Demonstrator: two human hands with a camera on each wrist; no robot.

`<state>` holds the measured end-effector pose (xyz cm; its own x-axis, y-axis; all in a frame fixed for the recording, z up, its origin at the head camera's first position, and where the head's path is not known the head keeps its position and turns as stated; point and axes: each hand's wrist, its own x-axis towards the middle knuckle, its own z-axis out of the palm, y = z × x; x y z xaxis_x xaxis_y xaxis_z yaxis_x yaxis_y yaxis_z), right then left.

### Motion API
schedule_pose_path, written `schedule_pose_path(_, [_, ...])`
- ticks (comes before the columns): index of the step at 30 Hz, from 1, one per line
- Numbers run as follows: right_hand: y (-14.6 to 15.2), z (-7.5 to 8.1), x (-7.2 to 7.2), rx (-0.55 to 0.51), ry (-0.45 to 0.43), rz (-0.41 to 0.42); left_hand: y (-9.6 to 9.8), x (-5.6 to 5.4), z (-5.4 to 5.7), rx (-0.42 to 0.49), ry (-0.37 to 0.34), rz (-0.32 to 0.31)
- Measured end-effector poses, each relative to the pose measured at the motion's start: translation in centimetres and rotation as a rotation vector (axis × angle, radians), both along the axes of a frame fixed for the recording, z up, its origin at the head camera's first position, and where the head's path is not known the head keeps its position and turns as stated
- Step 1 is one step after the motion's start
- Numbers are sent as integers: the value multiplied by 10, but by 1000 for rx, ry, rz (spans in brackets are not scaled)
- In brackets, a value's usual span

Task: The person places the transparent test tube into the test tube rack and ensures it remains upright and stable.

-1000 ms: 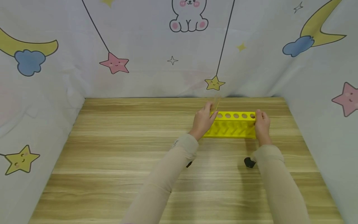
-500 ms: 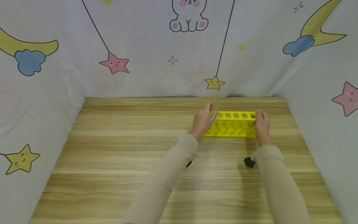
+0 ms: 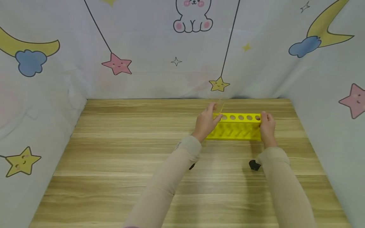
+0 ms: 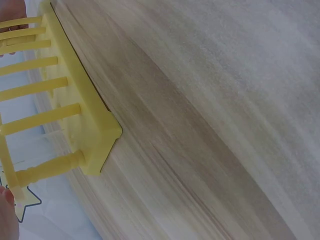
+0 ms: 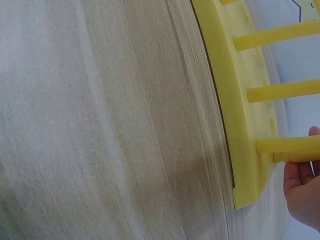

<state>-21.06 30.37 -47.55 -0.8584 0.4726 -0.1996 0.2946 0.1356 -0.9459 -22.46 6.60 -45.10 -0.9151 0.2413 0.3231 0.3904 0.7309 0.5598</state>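
Note:
A yellow test tube rack [image 3: 236, 139] stands on the wooden table toward the back right, its top row of round holes facing up. My right hand [image 3: 267, 128] grips the rack's right end; in the right wrist view its fingers [image 5: 298, 180] curl at the end post. At the rack's left end, my left hand [image 3: 206, 124] pinches a clear, barely visible tube [image 3: 220, 107] that tilts above the top plate. The tube's lower part is hidden by the hand. Only a bit of a left fingertip [image 4: 8, 197] shows in the left wrist view, beside the rack's upper edge.
Wooden tabletop [image 3: 119, 171] spreads to the left and in front of the rack. A white printed cloth [image 3: 148, 79] hangs close behind it and along both sides. Black pieces of the wrist cameras [image 3: 254, 165] show by the forearms.
My left hand has shifted very slightly to the left, and the clear tube's tilt differs a little. The right hand and the rack stay in place.

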Motion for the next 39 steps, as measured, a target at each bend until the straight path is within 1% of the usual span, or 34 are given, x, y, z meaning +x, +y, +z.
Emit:
schedule_pose_path(2, [0, 0, 0, 6, -3, 1, -1, 0, 0, -9, 2, 2])
schedule_pose_path(10, [-1, 1, -1, -33, 8, -13, -2, -1, -4, -20, 21, 10])
schedule_pose_path(17, [-2, 3, 0, -12, -4, -3, -5, 1, -6, -33, 11, 22])
schedule_pose_path(23, [-3, 3, 0, -33, 1, -28, -7, 2, -7, -68, 9, 44])
schedule_pose_path(26, [-3, 3, 0, -23, 1, -32, -10, 3, -8, -65, 8, 46])
schedule_pose_path(30, [-3, 4, 0, -27, 10, -32, -13, 4, -12, -48, -10, 32])
schedule_pose_path(36, [-3, 3, 0, -45, 10, -30, -19, 8, -16, -31, -45, -7])
schedule_pose_path(39, [-3, 3, 0, -33, 10, -31, -22, 9, -18, -44, -60, -26])
